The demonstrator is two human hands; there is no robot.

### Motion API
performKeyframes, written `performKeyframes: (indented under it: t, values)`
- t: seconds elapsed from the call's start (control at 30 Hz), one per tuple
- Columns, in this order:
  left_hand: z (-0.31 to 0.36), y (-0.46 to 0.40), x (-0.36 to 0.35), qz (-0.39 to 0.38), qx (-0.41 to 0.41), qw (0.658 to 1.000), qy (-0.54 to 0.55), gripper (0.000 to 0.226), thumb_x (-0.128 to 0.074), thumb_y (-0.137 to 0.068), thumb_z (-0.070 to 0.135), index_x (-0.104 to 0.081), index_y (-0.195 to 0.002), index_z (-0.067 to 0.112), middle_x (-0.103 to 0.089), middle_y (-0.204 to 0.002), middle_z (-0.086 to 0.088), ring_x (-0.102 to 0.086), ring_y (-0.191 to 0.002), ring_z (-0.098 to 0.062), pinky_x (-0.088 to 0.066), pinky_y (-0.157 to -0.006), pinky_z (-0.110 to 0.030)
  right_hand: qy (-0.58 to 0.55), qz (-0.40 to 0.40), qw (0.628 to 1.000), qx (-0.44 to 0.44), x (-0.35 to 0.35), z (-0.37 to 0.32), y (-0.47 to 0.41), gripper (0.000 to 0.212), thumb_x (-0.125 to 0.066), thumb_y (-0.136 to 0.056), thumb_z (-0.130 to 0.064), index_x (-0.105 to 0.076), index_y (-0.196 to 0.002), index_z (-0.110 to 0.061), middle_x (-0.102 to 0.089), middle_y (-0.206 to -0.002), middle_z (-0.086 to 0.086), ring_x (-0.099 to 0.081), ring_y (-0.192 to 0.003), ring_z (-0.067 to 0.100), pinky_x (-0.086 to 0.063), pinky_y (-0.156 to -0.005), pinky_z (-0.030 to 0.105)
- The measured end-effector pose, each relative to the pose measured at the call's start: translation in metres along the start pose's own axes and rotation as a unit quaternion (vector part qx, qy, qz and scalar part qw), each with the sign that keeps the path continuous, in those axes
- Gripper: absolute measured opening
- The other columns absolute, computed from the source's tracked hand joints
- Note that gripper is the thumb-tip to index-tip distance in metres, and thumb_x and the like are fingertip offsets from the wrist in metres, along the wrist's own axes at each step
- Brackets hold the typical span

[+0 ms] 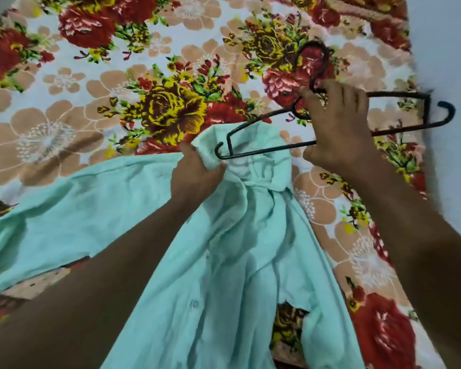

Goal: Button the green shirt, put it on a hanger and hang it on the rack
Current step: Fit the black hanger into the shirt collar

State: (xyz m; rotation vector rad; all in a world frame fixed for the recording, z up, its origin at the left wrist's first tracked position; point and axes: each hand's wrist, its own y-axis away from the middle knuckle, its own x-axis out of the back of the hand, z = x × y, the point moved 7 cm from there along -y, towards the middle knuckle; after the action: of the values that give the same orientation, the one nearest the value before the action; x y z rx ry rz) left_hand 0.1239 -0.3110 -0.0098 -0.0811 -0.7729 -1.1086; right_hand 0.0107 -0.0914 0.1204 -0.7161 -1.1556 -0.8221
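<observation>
The pale green shirt (224,262) lies bunched on the flowered bedsheet, its front buttoned, one sleeve spread to the left. My left hand (194,174) grips the fabric at the left shoulder beside the collar. My right hand (338,126) holds a dark wire hanger (399,95) at its neck, just below the hook. The hanger's left end (224,153) sits at the collar opening, over the shirt's neck. Its right end sticks out past my hand toward the bed's edge.
A bedsheet (117,102) printed with red, yellow and tan flowers covers the bed. Pale floor or wall (453,49) shows beyond the bed's right edge. No rack is in view.
</observation>
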Motion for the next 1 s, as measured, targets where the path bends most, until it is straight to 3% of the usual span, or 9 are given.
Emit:
performKeyframes:
  t: [0.1, 0.17, 0.27, 0.37, 0.43, 0.53, 0.73, 0.9, 1.0]
  values:
    - [-0.007, -0.002, 0.004, 0.029, 0.078, 0.992, 0.092, 0.058, -0.072, -0.079, 0.019, -0.041, -0.127, 0.009, -0.061, -0.101, -0.005, -0.068, -0.103, -0.038, -0.058, -0.085, -0.047, 0.003, -0.010, 1.000, 0.002, -0.007, 0.000, 0.009, 0.119, -0.095, -0.059, -0.028, -0.030, -0.157, -0.011, -0.032, -0.154, 0.027, -0.035, -0.141, 0.048, -0.023, -0.119, 0.063]
    - [0.001, 0.001, 0.011, 0.070, 0.034, 0.986, 0.147, 0.049, -0.066, -0.078, 0.013, -0.045, -0.123, 0.010, -0.063, -0.090, -0.001, -0.069, -0.083, -0.028, -0.062, -0.074, -0.045, 0.001, -0.015, 1.000, 0.014, -0.013, -0.007, 0.012, 0.117, -0.095, -0.061, -0.027, -0.030, -0.158, -0.012, -0.032, -0.154, 0.026, -0.035, -0.140, 0.047, -0.023, -0.120, 0.062]
    - [0.025, 0.013, 0.022, 0.088, -0.088, 0.974, 0.189, 0.045, -0.064, -0.089, 0.004, -0.048, -0.130, 0.011, -0.062, -0.082, -0.013, -0.052, -0.060, -0.016, -0.047, -0.056, -0.030, 0.001, -0.012, 1.000, 0.027, -0.021, -0.017, 0.013, 0.114, -0.092, -0.064, -0.023, -0.029, -0.158, -0.011, -0.032, -0.154, 0.026, -0.036, -0.141, 0.045, -0.023, -0.120, 0.062]
    - [0.039, 0.019, 0.024, 0.039, -0.135, 0.966, 0.218, 0.048, -0.069, -0.093, 0.008, -0.047, -0.134, 0.018, -0.060, -0.088, -0.032, -0.053, -0.069, -0.022, -0.047, -0.060, -0.037, -0.027, -0.016, 0.999, 0.025, -0.022, -0.019, 0.009, 0.113, -0.090, -0.065, -0.028, -0.028, -0.159, -0.011, -0.031, -0.156, 0.024, -0.035, -0.142, 0.045, -0.021, -0.121, 0.058]
    - [0.043, 0.020, 0.025, 0.017, -0.124, 0.966, 0.225, 0.052, -0.072, -0.094, 0.010, -0.046, -0.137, 0.022, -0.067, -0.095, -0.020, -0.062, -0.078, -0.021, -0.058, -0.068, -0.044, -0.047, -0.028, 0.996, 0.072, -0.022, -0.035, 0.005, 0.113, -0.088, -0.067, -0.030, -0.026, -0.160, -0.012, -0.028, -0.160, 0.021, -0.032, -0.145, 0.042, -0.019, -0.123, 0.055]
    - [0.041, 0.019, 0.025, 0.003, -0.099, 0.961, 0.257, 0.054, -0.070, -0.095, 0.005, -0.043, -0.140, 0.020, -0.069, -0.098, -0.001, -0.069, -0.079, -0.006, -0.063, -0.076, -0.038, -0.076, -0.033, 0.985, 0.149, -0.022, -0.069, 0.001, 0.114, -0.086, -0.069, -0.032, -0.023, -0.162, -0.011, -0.028, -0.163, 0.017, -0.030, -0.150, 0.037, -0.018, -0.124, 0.051]
    - [0.029, 0.018, 0.022, -0.010, -0.043, 0.945, 0.325, 0.068, -0.069, -0.092, -0.001, -0.036, -0.148, 0.018, -0.066, -0.109, -0.011, -0.071, -0.097, -0.024, -0.063, -0.087, -0.053, -0.205, -0.036, 0.959, 0.193, -0.026, -0.110, -0.016, 0.107, -0.085, -0.074, -0.034, -0.027, -0.160, -0.009, -0.039, -0.157, 0.012, -0.044, -0.141, 0.033, -0.036, -0.117, 0.044]
    - [0.023, 0.016, 0.040, 0.068, -0.075, 0.983, 0.152, 0.075, -0.065, -0.081, 0.002, -0.034, -0.147, 0.018, -0.063, -0.113, -0.003, -0.067, -0.101, -0.025, -0.062, -0.079, -0.049, -0.285, -0.023, 0.932, 0.221, -0.043, -0.135, -0.021, 0.099, -0.090, -0.070, -0.036, -0.041, -0.150, -0.007, -0.045, -0.145, 0.012, -0.060, -0.118, 0.035, -0.053, -0.096, 0.048]
    - [0.026, 0.023, 0.047, 0.170, -0.087, 0.981, -0.036, 0.075, -0.067, -0.075, 0.007, -0.039, -0.145, 0.010, -0.042, -0.134, -0.017, -0.045, -0.124, -0.036, -0.042, -0.095, -0.038, -0.303, -0.021, 0.931, 0.203, -0.063, -0.142, -0.021, 0.096, -0.092, -0.066, -0.025, -0.041, -0.146, -0.010, -0.044, -0.140, 0.009, -0.063, -0.110, 0.032, -0.056, -0.087, 0.047]
